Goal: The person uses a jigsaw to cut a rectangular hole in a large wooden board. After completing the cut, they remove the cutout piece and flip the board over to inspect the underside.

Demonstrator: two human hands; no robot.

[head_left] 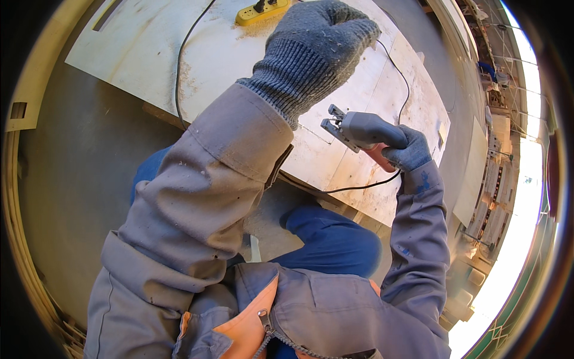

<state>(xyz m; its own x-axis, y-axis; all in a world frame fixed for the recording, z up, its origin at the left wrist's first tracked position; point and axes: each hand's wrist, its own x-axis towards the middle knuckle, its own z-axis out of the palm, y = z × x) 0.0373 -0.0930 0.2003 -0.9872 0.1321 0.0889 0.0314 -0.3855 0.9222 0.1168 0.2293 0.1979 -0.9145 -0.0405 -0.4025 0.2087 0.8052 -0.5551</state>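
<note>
In a grey knitted glove, my left hand (326, 45) is raised over the board with its fingers curled closed. A thin black power cord (402, 75) meets the fist at its finger side and appears gripped there; the fingertips are hidden. My right hand (412, 149), also gloved, wraps around the handle of a grey and red jigsaw (373, 131). The jigsaw lies tilted sideways above the board, its metal base plate pointing left, towards my left forearm. A pale plywood board (239, 66) spreads beneath both hands.
A yellow power strip (263, 11) with black plugs sits amid sawdust at the board's far side. One black cable (180, 72) runs over the board's left part; another (359, 188) loops along its near edge. My bent knee (335, 239) is close below. Stacked materials (493, 179) stand at right.
</note>
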